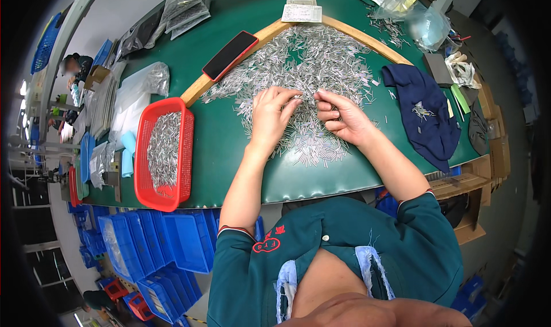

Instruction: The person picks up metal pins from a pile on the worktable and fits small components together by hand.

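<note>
A wide, loose heap of small silvery metal pins [321, 146] spreads over the green table in front of me. My left hand [271, 116] is over the middle of the heap, its thumb and fingertips drawn together and pointing right. Facing it a short way off, my right hand [344, 117] has thumb and forefinger pinched, with the other fingers curled in. Whatever lies between the fingertips of either hand is too small to tell from the pins behind. To my left, a red plastic basket [185, 155] holds many similar pins.
Two wooden strips [367, 45] form an angle behind the heap; a phone [231, 55] with a red edge rests on the left strip, paper slips [302, 13] at the corner. Dark blue cloth [422, 106] lies right. Plastic bags [135, 100] lie left, blue bins [189, 241] below the table.
</note>
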`<action>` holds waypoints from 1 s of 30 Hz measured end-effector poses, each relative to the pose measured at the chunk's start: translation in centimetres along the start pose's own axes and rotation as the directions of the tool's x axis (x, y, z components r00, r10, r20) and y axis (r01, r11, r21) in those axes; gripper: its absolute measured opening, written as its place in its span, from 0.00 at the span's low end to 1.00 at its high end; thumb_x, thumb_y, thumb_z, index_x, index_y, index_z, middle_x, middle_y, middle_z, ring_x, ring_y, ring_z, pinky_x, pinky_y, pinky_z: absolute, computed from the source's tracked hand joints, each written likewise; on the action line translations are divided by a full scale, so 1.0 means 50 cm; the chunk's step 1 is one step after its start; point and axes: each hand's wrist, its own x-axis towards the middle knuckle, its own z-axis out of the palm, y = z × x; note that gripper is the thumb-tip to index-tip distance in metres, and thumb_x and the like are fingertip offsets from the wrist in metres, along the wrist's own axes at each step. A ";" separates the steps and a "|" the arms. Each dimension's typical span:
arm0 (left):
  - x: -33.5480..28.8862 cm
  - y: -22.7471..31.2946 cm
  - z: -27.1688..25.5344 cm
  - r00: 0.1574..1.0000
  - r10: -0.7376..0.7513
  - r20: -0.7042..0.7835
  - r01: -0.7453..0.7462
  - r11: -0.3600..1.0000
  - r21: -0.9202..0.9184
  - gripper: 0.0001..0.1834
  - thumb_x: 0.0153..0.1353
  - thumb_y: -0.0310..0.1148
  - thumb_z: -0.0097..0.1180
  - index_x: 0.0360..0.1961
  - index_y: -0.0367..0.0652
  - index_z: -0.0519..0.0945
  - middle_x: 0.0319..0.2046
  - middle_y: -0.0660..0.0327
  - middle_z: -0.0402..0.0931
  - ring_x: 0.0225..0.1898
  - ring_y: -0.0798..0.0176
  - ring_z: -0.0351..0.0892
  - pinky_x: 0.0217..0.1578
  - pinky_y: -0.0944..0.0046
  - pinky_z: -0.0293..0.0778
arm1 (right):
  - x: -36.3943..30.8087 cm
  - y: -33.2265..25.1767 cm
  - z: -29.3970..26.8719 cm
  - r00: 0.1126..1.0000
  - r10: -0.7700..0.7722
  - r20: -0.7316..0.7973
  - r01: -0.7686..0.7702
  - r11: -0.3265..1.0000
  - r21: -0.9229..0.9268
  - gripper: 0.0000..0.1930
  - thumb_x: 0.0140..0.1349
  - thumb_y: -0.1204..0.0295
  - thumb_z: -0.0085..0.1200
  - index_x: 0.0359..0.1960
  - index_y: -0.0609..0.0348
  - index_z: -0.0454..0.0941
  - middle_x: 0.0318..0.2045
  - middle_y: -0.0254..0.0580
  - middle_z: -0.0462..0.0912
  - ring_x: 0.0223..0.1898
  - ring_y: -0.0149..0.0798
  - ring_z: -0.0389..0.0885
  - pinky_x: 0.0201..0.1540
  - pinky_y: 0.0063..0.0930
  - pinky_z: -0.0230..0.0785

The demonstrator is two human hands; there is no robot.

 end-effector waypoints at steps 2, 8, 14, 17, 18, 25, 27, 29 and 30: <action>-0.001 0.009 0.002 0.998 -0.055 -0.018 0.053 0.994 -0.100 0.08 0.48 0.32 0.57 0.32 0.48 0.80 0.29 0.64 0.74 0.34 0.61 0.71 0.42 0.63 0.63 | -0.002 0.006 0.005 0.996 -0.066 -0.060 0.048 0.964 -0.263 0.10 0.58 0.63 0.50 0.33 0.57 0.70 0.18 0.21 0.60 0.15 0.14 0.53 0.10 0.07 0.39; -0.005 0.027 0.013 0.998 0.005 -0.059 -0.013 0.990 -0.142 0.09 0.47 0.31 0.58 0.33 0.49 0.80 0.28 0.65 0.74 0.35 0.62 0.72 0.42 0.63 0.62 | 0.004 0.019 0.000 0.984 -0.165 -0.067 0.119 0.889 -0.443 0.11 0.57 0.62 0.52 0.34 0.56 0.72 0.15 0.19 0.59 0.14 0.14 0.51 0.12 0.11 0.36; -0.007 0.019 0.018 0.987 0.137 -0.087 -0.134 0.990 0.037 0.12 0.46 0.30 0.58 0.36 0.50 0.79 0.27 0.64 0.74 0.32 0.62 0.73 0.42 0.63 0.63 | 0.002 0.023 0.014 0.956 -0.264 -0.129 0.164 0.842 -0.514 0.11 0.55 0.62 0.54 0.33 0.57 0.73 0.15 0.19 0.61 0.13 0.15 0.50 0.12 0.12 0.37; -0.009 0.023 0.023 0.993 0.084 -0.089 -0.083 0.996 0.014 0.14 0.47 0.30 0.58 0.38 0.49 0.79 0.26 0.63 0.74 0.31 0.61 0.73 0.38 0.63 0.66 | 0.002 0.025 0.009 0.953 -0.280 -0.115 0.187 0.843 -0.504 0.12 0.55 0.63 0.54 0.35 0.57 0.74 0.15 0.19 0.62 0.13 0.14 0.50 0.12 0.12 0.36; -0.010 0.024 0.025 0.996 0.025 -0.087 -0.028 0.999 -0.031 0.14 0.47 0.30 0.58 0.38 0.48 0.79 0.26 0.62 0.73 0.30 0.61 0.74 0.36 0.64 0.68 | 0.000 0.024 0.010 0.953 -0.279 -0.114 0.187 0.843 -0.504 0.12 0.55 0.63 0.54 0.35 0.57 0.74 0.15 0.19 0.62 0.13 0.14 0.50 0.12 0.12 0.36; -0.012 0.030 0.024 0.996 -0.020 -0.084 0.006 0.987 -0.160 0.13 0.49 0.28 0.56 0.39 0.45 0.78 0.28 0.60 0.75 0.28 0.59 0.76 0.28 0.64 0.71 | -0.006 0.027 0.024 0.913 -0.407 -0.036 0.305 0.737 -0.603 0.10 0.56 0.70 0.52 0.37 0.62 0.74 0.31 0.32 0.76 0.32 0.19 0.70 0.33 0.11 0.61; -0.011 0.030 0.023 0.998 -0.053 -0.041 0.045 0.982 -0.183 0.12 0.51 0.28 0.55 0.39 0.44 0.78 0.28 0.58 0.76 0.28 0.59 0.77 0.28 0.65 0.72 | -0.006 0.027 0.026 0.913 -0.407 -0.039 0.302 0.734 -0.609 0.10 0.56 0.71 0.52 0.37 0.63 0.75 0.35 0.34 0.76 0.37 0.21 0.70 0.39 0.12 0.61; -0.014 0.030 0.027 0.995 -0.097 -0.037 0.085 0.969 -0.233 0.11 0.51 0.28 0.55 0.38 0.43 0.78 0.28 0.58 0.77 0.28 0.60 0.78 0.28 0.67 0.72 | -0.009 0.028 0.032 0.904 -0.427 -0.019 0.321 0.708 -0.629 0.10 0.57 0.69 0.51 0.37 0.63 0.75 0.29 0.30 0.75 0.28 0.17 0.68 0.28 0.10 0.61; -0.015 0.030 0.028 0.990 -0.139 -0.030 0.125 0.951 -0.283 0.11 0.52 0.28 0.55 0.38 0.43 0.78 0.28 0.57 0.77 0.28 0.62 0.78 0.29 0.68 0.73 | -0.008 0.027 0.027 0.905 -0.426 -0.018 0.321 0.708 -0.629 0.10 0.57 0.69 0.51 0.37 0.63 0.75 0.29 0.30 0.75 0.28 0.17 0.68 0.28 0.10 0.61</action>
